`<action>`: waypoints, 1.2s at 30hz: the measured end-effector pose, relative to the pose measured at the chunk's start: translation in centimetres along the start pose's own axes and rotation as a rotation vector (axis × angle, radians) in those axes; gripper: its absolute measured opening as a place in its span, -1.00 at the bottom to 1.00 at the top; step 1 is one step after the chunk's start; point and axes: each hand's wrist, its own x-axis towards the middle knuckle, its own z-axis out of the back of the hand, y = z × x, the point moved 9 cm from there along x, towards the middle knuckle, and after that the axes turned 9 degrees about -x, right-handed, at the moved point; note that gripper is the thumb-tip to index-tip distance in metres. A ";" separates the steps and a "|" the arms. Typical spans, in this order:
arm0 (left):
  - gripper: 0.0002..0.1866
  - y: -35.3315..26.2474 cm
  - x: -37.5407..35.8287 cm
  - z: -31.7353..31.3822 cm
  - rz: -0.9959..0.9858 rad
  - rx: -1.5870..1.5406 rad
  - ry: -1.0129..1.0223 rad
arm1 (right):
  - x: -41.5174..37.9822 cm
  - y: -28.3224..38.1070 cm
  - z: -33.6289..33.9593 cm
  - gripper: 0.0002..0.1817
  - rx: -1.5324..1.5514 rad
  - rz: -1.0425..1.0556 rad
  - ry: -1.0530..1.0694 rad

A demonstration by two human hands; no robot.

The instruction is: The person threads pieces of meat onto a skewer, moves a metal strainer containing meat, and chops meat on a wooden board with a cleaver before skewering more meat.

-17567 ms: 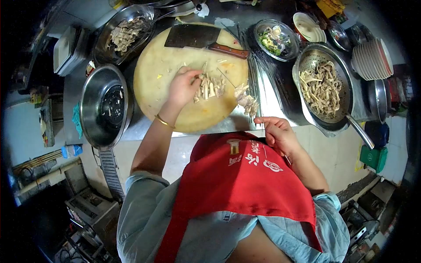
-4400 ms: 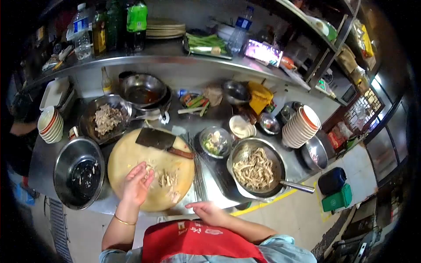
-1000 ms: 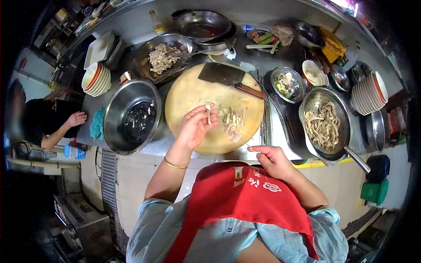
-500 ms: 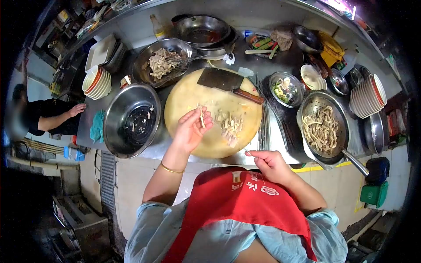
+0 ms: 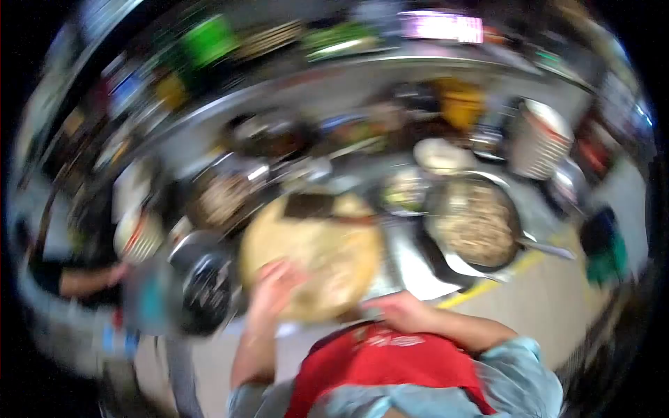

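Motion smears the whole head view. My left hand (image 5: 277, 284) hovers over the near left part of the round chopping board (image 5: 334, 244). Its fingers look pinched, as half a second ago around a pale food strip, which is lost in the blur. By the board's near right edge, my right hand (image 5: 403, 310) is closed in front of my red apron (image 5: 383, 366); the thin skewer seen in it earlier is not distinct now. A cleaver (image 5: 310, 206) lies flat across the far side of the board. Cut pale strips (image 5: 333, 266) form a smudge on the board.
A long-handled strainer pan (image 5: 517, 226) with pale strips stands right, beside a small bowl of mixed food (image 5: 407, 191). Left are a dark basin (image 5: 209, 285) and a pan of cut pieces (image 5: 224, 198). Stacked bowls (image 5: 542, 143) stand far right. Another person's arm (image 5: 87, 280) reaches in at left.
The camera has swung, so the counter sits lower and further left in view, with the shelf above it showing. Both my hands keep much the same pose near the board.
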 end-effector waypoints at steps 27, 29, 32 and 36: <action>-0.85 6.7 3.8 -7.3 0.108 -0.071 0.079 | -4.2 -0.3 3.9 -0.67 -0.071 -0.150 -0.313; -0.86 7.4 3.5 -5.8 0.124 -0.046 0.047 | -4.1 -0.1 4.2 -0.67 -0.055 -0.117 -0.331; -0.88 8.1 3.1 -6.5 0.100 -0.009 0.073 | -3.9 -0.3 4.3 -0.66 -0.038 -0.143 -0.296; -0.90 8.9 2.1 -6.3 0.148 -0.034 0.050 | -3.4 -2.0 2.9 -0.67 -0.001 -0.168 -0.232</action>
